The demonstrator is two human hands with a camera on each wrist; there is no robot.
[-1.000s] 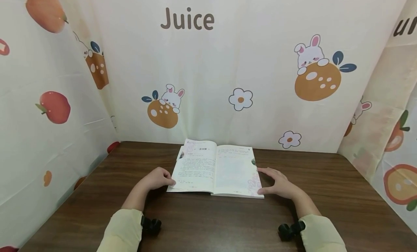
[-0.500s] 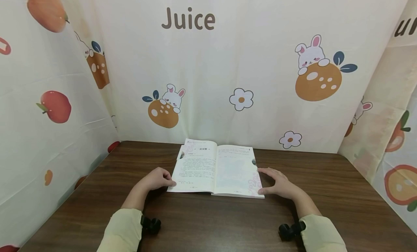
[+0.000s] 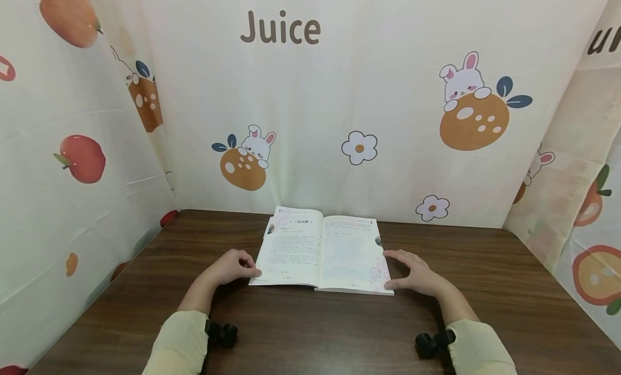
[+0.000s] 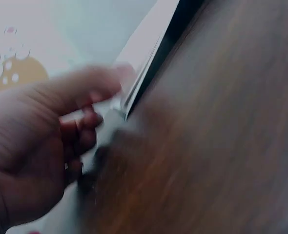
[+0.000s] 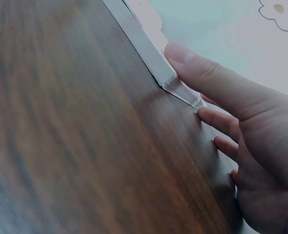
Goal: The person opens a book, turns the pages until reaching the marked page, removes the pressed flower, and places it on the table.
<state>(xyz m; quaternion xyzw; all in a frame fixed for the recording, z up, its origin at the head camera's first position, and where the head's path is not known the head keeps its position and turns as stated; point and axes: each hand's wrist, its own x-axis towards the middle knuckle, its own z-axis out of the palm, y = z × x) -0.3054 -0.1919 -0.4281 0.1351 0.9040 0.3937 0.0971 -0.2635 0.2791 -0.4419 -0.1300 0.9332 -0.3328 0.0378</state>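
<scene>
If the right hand (image 3: pixel 416 273) eased its thumb off the lower right corner of the open book (image 3: pixel 293 245), which lies flat near the far edge of the table, the pages could spring up, and a sharp tug by the left hand (image 3: pixel 232 267) might crease the lower left corner. The right fingers are spread along the book's side, whereas the left thumb lies at its corner over curled fingers, blur hiding whether they pinch paper. Beneath is dark wood grain on the table (image 3: pixel 359 332); pale cloth (image 3: pixel 310 89) printed with rabbits (image 3: pixel 461 87), fruit (image 3: pixel 83 159) and flowers (image 3: pixel 372 147) hangs behind and on both sides.
</scene>
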